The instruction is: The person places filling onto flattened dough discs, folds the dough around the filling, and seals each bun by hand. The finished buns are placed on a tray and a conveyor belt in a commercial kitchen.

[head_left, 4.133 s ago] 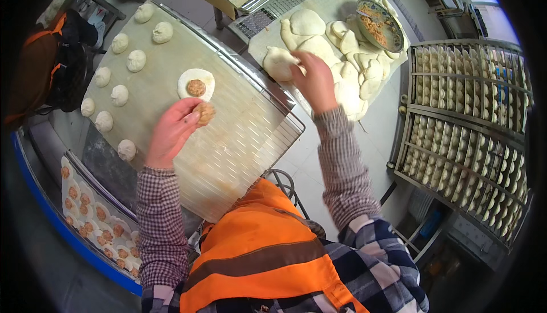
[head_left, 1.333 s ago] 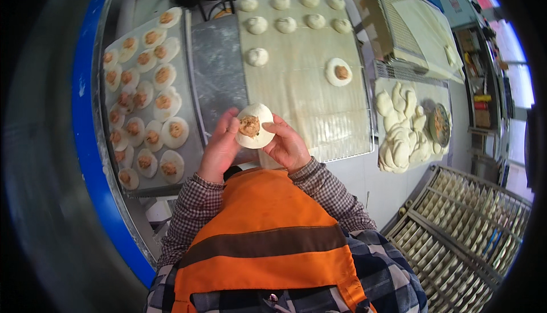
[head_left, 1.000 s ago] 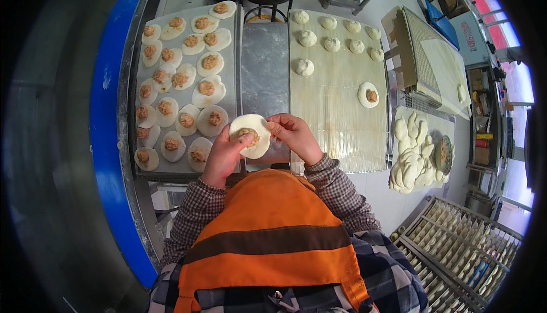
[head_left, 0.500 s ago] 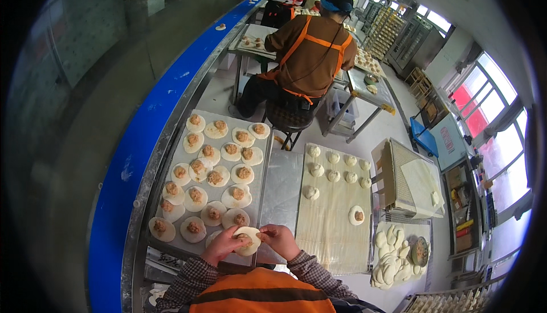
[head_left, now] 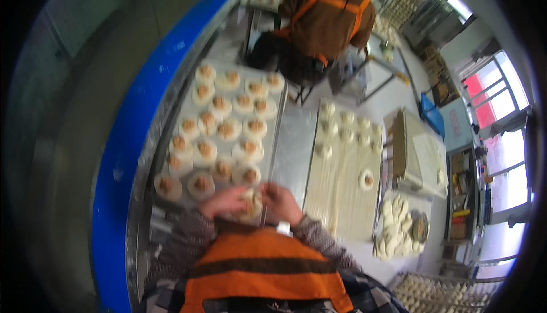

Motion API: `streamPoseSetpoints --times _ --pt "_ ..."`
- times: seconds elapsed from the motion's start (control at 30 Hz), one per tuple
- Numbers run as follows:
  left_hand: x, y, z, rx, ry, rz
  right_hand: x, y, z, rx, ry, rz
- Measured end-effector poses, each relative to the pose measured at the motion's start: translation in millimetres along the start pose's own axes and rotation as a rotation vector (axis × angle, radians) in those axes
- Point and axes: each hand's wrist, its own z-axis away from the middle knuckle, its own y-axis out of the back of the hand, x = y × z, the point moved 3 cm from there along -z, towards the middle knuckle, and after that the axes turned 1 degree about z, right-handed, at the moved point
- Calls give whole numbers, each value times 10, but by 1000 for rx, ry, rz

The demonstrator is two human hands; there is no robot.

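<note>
The left hand [head_left: 227, 201] and right hand [head_left: 281, 203] clamp one filled dough wrapper [head_left: 250, 206]; nine closed buns [head_left: 323, 151] and one filling-topped round [head_left: 366, 179] share a tray [head_left: 342, 207] (the wrapper blurred, half-covered).

No legible lettering, red marks [head_left: 454, 120] on a pale panel [head_left: 459, 109] at right, too blurred to read

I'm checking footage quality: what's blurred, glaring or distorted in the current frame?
Head view: blur smears the left hand, right hand and dough round; head view: the windows at right glare white; head view: the blue strip bows, and the picture's rim goes black.
</note>
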Motion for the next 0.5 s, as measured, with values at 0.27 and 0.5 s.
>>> streamPoseSetpoints --times 0.27,0.5 --pt "-163 -85 57 237 196 664 44 -8 17 77 16 84" --pt "-231 -122 -41 242 124 221 -15 15 -35 11 -64 37"
